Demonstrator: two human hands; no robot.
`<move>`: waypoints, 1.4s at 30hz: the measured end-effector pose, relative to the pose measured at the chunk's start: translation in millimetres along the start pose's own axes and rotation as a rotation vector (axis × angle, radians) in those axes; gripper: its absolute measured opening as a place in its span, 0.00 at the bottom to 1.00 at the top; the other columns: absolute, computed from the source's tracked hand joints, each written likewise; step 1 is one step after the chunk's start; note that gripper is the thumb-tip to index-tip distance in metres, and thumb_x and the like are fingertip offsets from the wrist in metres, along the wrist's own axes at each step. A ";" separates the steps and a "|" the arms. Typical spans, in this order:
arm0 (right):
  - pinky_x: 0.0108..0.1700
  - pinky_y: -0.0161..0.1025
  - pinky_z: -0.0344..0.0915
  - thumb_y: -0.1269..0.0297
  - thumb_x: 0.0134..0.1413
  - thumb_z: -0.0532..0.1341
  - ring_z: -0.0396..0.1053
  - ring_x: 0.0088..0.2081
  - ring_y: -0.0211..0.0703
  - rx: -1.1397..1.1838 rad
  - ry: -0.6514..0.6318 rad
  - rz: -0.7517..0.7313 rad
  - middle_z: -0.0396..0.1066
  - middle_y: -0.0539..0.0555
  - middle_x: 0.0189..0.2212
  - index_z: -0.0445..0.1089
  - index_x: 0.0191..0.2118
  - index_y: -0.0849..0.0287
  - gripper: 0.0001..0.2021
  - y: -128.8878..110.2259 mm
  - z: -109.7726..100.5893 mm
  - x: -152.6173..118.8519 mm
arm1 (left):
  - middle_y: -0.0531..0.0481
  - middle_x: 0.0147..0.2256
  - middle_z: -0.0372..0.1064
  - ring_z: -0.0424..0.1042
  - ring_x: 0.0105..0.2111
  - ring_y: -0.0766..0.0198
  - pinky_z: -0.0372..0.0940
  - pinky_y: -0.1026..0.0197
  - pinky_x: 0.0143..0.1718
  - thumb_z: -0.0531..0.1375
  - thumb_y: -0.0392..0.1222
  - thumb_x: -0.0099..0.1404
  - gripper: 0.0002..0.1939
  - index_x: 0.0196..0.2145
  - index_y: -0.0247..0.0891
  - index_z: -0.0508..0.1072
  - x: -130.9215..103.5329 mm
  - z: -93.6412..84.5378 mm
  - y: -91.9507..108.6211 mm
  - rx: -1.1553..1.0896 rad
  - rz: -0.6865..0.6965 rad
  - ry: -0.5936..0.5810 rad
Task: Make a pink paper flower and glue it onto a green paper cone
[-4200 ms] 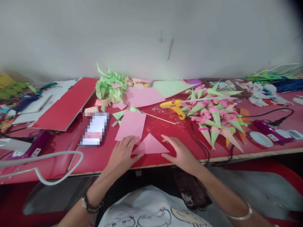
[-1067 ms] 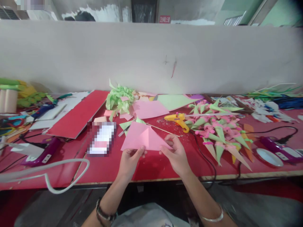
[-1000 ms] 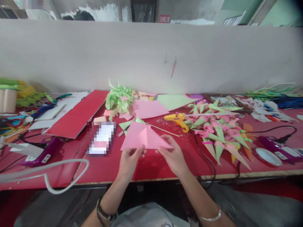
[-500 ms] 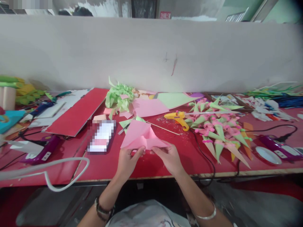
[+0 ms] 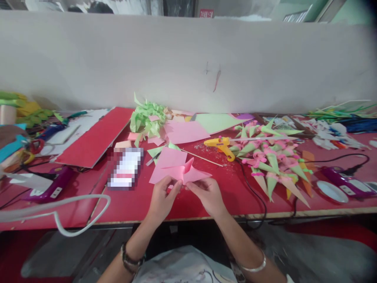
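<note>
A small folded piece of pink paper (image 5: 191, 173) is pinched between both hands over the front of the red table. My left hand (image 5: 163, 194) grips its near left side, thumb and fingers closed near the middle crease. On the other side my right hand (image 5: 208, 193) pinches the paper, its thumb close to the left one. Pointed flaps stand up from the fold. Just behind lies a flat pink sheet (image 5: 172, 157), partly covered by the held piece. A pixelated phone (image 5: 125, 169) rests to the left of my left hand.
A yellow glue gun (image 5: 219, 144) lies behind my right hand, its cord running to the table's front edge. Right of it spreads a pile of green and pink paper cones (image 5: 269, 157). Crumpled green paper (image 5: 149, 120) and a red board (image 5: 97, 137) lie farther back. A white cable loop (image 5: 82, 198) juts in at left.
The held paper has been squeezed together at its centre, so its flaps now rise more sharply. My hands have come slightly closer together, and more of the pink sheet behind shows.
</note>
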State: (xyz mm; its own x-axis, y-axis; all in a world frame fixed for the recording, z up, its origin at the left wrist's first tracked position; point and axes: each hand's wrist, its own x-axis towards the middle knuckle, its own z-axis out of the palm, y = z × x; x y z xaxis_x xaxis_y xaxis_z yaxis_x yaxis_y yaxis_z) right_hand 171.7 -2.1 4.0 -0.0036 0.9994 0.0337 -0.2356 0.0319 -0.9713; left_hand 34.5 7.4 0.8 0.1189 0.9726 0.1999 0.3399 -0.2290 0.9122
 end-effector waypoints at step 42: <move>0.40 0.38 0.62 0.75 0.46 0.56 0.67 0.37 0.41 -0.647 -0.230 -0.236 0.70 0.52 0.34 0.68 0.34 0.58 0.09 -11.3 -11.4 -8.1 | 0.53 0.25 0.64 0.65 0.24 0.68 0.59 0.68 0.23 0.53 0.48 0.59 0.11 0.28 0.38 0.65 -0.8 -5.0 9.5 0.406 0.215 -0.285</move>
State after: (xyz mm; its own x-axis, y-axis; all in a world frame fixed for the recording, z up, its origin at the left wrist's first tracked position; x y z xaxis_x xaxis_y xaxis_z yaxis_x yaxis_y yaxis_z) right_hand 185.5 -10.4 12.0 -0.2449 0.9396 0.2391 0.3668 0.3181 -0.8742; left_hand 33.0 4.6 11.0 0.4544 0.8656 0.2106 0.6063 -0.4737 0.6387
